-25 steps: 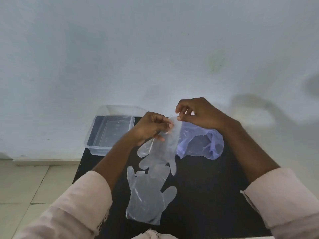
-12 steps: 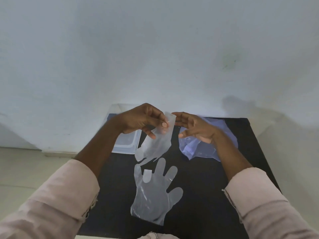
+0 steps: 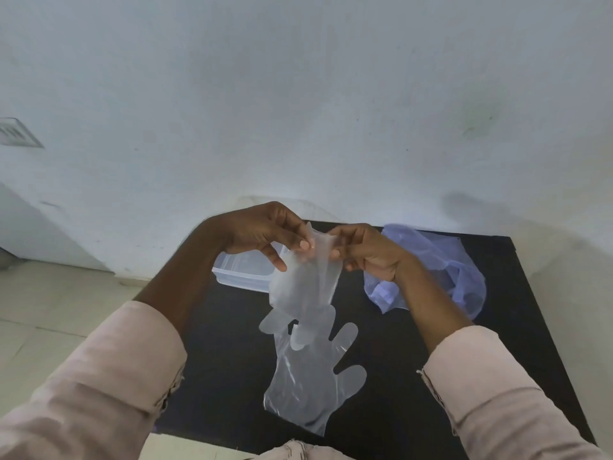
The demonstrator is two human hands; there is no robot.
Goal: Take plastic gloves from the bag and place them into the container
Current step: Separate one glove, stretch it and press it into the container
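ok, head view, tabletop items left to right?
clear container → held glove, pinched by left hand and right hand → bluish bag. The flat glove lies nearer, below the held one.

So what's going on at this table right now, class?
A person is holding a clear plastic glove up by its cuff, pinched between the left hand and the right hand. A second glove lies flat on the black table below. The crumpled bluish bag sits to the right, and the clear container waits at the back left, partly hidden behind the left hand. No glove shows in it.
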